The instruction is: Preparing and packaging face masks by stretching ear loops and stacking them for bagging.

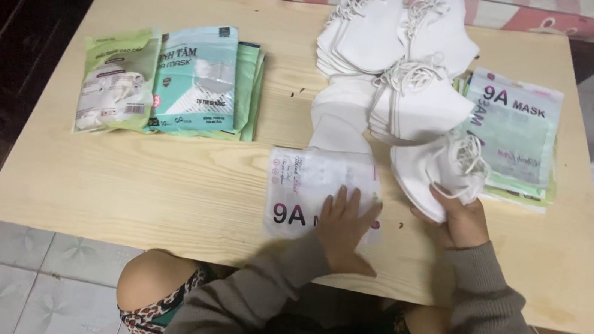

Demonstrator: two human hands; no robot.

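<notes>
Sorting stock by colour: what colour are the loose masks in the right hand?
White, with white ear loops; the masks show in the head view.

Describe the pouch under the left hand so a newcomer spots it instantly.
Start at the wooden table and go to its near edge, middle. The clear plastic pouch lies flat there under the left hand. Unlike the green packs far left, it lies alone and looks see-through.

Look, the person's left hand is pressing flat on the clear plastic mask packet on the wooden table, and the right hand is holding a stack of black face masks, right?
Not quite. The head view shows the stack of face masks in the right hand is white, not black. The rest holds: the left hand presses flat on the clear plastic mask packet on the wooden table.
</notes>
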